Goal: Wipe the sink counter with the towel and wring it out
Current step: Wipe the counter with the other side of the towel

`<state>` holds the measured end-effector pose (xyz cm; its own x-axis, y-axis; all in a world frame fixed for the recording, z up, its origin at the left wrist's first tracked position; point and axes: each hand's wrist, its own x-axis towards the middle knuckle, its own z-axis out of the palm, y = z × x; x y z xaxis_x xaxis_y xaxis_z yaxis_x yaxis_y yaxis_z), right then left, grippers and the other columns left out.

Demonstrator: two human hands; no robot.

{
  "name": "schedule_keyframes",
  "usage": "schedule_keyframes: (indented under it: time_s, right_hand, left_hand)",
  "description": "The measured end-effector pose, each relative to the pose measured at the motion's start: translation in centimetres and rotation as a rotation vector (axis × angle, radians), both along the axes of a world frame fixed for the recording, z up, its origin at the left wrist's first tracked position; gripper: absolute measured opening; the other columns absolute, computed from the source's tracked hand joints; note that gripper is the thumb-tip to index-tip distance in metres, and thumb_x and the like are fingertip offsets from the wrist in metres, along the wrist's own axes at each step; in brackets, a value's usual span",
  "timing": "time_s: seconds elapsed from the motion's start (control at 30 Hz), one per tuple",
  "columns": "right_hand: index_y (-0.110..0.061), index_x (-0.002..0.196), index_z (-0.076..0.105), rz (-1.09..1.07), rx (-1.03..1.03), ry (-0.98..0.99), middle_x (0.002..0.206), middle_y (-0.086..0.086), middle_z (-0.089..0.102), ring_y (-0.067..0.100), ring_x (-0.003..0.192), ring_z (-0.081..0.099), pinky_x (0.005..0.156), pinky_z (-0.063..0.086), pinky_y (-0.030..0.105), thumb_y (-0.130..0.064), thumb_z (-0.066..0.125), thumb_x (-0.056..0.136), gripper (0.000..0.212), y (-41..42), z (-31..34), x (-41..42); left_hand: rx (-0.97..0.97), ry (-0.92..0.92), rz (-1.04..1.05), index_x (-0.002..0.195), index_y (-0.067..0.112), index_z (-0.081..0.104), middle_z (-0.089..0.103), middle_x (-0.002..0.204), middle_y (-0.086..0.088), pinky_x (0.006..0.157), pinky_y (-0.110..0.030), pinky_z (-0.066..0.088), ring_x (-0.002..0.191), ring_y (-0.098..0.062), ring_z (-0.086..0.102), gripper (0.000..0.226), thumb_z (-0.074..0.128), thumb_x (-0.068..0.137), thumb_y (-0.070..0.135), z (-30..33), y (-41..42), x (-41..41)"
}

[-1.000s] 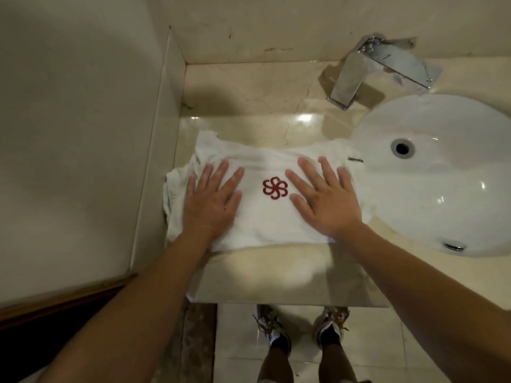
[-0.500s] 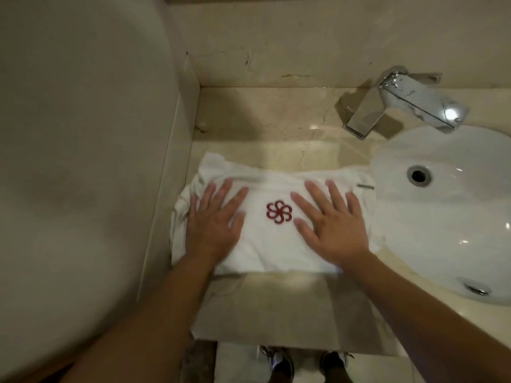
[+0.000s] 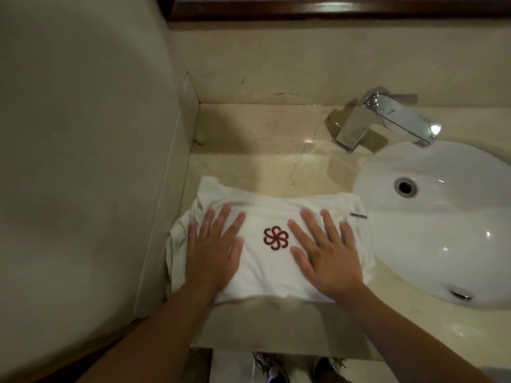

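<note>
- White towel (image 3: 265, 261) with a red flower mark (image 3: 275, 238), spread flat on the beige counter (image 3: 265, 167), in the corner between the side wall (image 3: 83, 161) and the sink (image 3: 442, 225); right edge lying at or just over the basin rim, hard to say which from this angle.
- Left hand (image 3: 213, 252) flat on the left half, fingers straight and slightly spread, pressing down, gripping nothing.
- Right hand (image 3: 326, 255) flat on the right half, fingers likewise straight and spread, palm down, nothing pinched or held.
- Risk of bunching: left edge of the cloth already rumpled against the wall, so a push that way likely folds it up and leaves the corner unwiped.
- Risk of slipping: only open palms on the cloth, no grip; on a glossy, possibly wet surface, hands may slide over the fabric instead of carrying it along.
- Risk of a drop: near edge of the cloth lying close to the counter's front lip, with shoes (image 3: 272, 369) and floor below; a pull toward the body could drag it off.
- Risk at the basin: a sweep to the right could tip the loose edge into the bowl and soak it before wringing.
- Risk at the faucet (image 3: 387, 120): a far stroke up and right could snag cloth on its base, leaving the strip behind it missed.
</note>
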<state>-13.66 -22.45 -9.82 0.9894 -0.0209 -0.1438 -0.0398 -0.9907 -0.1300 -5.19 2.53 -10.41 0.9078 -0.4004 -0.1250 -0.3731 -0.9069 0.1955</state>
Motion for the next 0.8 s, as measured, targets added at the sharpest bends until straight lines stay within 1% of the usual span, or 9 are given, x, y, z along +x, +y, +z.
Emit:
schedule_keyframes:
  time_s: [0.1,0.2,0.3,0.37,0.43,0.53,0.6,0.7,0.8]
  right_hand:
    - [-0.04,0.153,0.035,-0.009,0.009,0.001,0.163,-0.005,0.025,0.03,0.151,0.02,0.117,0.018,0.054,-0.058,0.026,0.099,0.057,-0.1,0.0,0.5]
    - [-0.04,0.152,0.035,-0.006,0.011,0.037,0.163,-0.005,0.026,0.029,0.152,0.019,0.117,0.02,0.056,-0.058,0.027,0.098,0.057,-0.2,0.3,1.4]
    - [-0.041,0.152,0.035,-0.025,0.013,0.045,0.163,-0.004,0.028,0.029,0.151,0.021,0.117,0.019,0.055,-0.059,0.025,0.098,0.058,-0.7,0.6,3.8]
    - [-0.044,0.154,0.026,-0.032,0.019,0.068,0.165,-0.006,0.02,0.027,0.153,0.013,0.119,0.01,0.053,-0.062,0.018,0.098,0.059,-1.4,0.5,7.2]
    - [-0.048,0.155,0.013,-0.045,0.011,0.085,0.167,-0.01,0.007,0.024,0.154,0.001,0.121,0.002,0.052,-0.063,0.011,0.098,0.06,-2.3,0.3,11.2]
    - [-0.048,0.156,0.005,-0.042,-0.023,0.095,0.167,-0.012,-0.002,0.022,0.154,-0.006,0.121,-0.001,0.052,-0.063,0.011,0.099,0.059,-3.0,0.4,15.2]
    - [-0.047,0.156,0.007,-0.045,-0.003,0.086,0.167,-0.011,0.0,0.023,0.154,-0.004,0.121,0.0,0.052,-0.062,0.01,0.099,0.059,-2.9,0.6,15.1]
    - [-0.044,0.157,0.011,-0.056,-0.003,0.086,0.167,-0.009,0.004,0.025,0.154,0.001,0.121,0.002,0.052,-0.061,0.008,0.099,0.061,-1.7,0.7,11.3]
    - [-0.038,0.156,0.023,-0.037,-0.003,0.067,0.165,-0.004,0.017,0.03,0.153,0.014,0.12,0.011,0.054,-0.058,0.014,0.101,0.059,-0.9,0.8,7.0]
  left_hand:
    - [0.007,-0.001,0.001,0.148,0.042,0.033,0.032,0.158,0.005,0.117,-0.055,0.016,0.147,-0.026,0.026,0.056,0.035,0.093,0.047,0.1,0.0,0.6]
    - [0.031,0.013,-0.019,0.149,0.043,0.031,0.028,0.16,0.006,0.118,-0.054,0.013,0.148,-0.024,0.022,0.057,0.035,0.092,0.048,0.2,-0.1,1.3]
    - [0.039,0.007,-0.08,0.149,0.044,0.031,0.029,0.16,0.005,0.119,-0.054,0.012,0.147,-0.025,0.025,0.056,0.032,0.093,0.05,0.0,-0.2,4.8]
    - [0.027,-0.009,-0.085,0.148,0.043,0.034,0.03,0.159,0.004,0.119,-0.054,0.01,0.146,-0.026,0.025,0.056,0.03,0.093,0.052,-0.4,-0.9,8.7]
    - [0.001,-0.009,-0.036,0.149,0.045,0.031,0.025,0.161,0.006,0.12,-0.05,0.002,0.148,-0.024,0.018,0.055,0.029,0.094,0.052,-0.4,-1.9,12.0]
    - [-0.022,0.024,0.031,0.151,0.045,0.023,0.012,0.164,0.011,0.119,-0.039,-0.007,0.15,-0.017,0.004,0.052,0.032,0.1,0.048,-0.2,-3.3,14.4]
    - [-0.035,0.023,0.025,0.152,0.044,0.022,0.013,0.164,0.009,0.119,-0.042,-0.006,0.15,-0.019,0.006,0.052,0.029,0.1,0.048,0.1,-3.5,14.1]
    - [-0.022,0.032,0.074,0.151,0.045,0.025,0.018,0.163,0.008,0.12,-0.047,0.001,0.15,-0.021,0.012,0.057,0.021,0.094,0.052,0.4,-3.0,10.1]
    - [-0.013,0.034,0.106,0.149,0.043,0.031,0.025,0.161,0.007,0.118,-0.051,0.012,0.149,-0.023,0.02,0.057,0.025,0.093,0.051,0.8,-2.9,5.2]
